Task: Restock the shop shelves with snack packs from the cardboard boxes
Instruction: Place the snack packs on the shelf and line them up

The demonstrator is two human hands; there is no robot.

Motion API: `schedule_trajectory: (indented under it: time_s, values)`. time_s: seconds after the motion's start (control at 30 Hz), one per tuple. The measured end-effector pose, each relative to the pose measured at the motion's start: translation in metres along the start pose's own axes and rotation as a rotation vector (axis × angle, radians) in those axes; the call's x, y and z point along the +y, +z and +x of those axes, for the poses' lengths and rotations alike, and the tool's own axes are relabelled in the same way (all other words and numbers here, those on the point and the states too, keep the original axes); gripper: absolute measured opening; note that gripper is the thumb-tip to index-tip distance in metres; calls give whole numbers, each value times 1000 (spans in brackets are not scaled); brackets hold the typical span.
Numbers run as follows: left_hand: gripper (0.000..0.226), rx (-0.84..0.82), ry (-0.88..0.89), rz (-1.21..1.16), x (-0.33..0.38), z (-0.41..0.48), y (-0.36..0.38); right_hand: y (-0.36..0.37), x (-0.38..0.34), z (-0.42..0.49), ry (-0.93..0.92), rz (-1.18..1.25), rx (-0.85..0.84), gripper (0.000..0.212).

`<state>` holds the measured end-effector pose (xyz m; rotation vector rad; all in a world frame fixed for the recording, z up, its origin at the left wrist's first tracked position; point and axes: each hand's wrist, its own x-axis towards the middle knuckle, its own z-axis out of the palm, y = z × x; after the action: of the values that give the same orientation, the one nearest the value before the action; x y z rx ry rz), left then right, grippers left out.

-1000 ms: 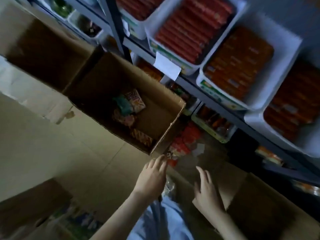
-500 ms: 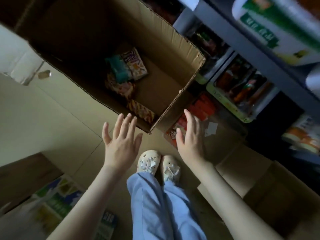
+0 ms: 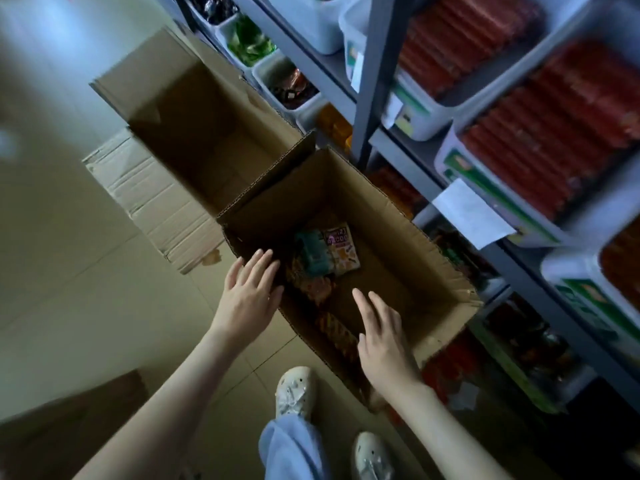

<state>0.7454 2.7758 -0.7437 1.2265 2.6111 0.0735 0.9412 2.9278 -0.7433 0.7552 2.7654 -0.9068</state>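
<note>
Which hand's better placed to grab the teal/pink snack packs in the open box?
Left, probably. The left hand is open at the box rim, beside the snack packs. The right hand is open too, but farther away.
</note>
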Motion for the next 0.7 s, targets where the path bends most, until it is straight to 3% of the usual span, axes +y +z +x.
schedule_trajectory:
  time_s: [0.17,0.3,0.47,0.6,0.7]
  values:
    - [51,21,88,29,-43,61,22,41,3,69,88,-73,-215,87]
    - [47,-2,109,-34,-71,55,51,82,-1,112,107,-188,-299,91]
    - [43,128,140,-145,-97,27,70,139,25,126,33,-386,-506,97]
    - [45,160,162,-128,-111,9,79,194,54,125,-72,-481,-827,78]
    - [45,203,168,-137,-115,7,85,224,65,122,-30,-554,-982,63]
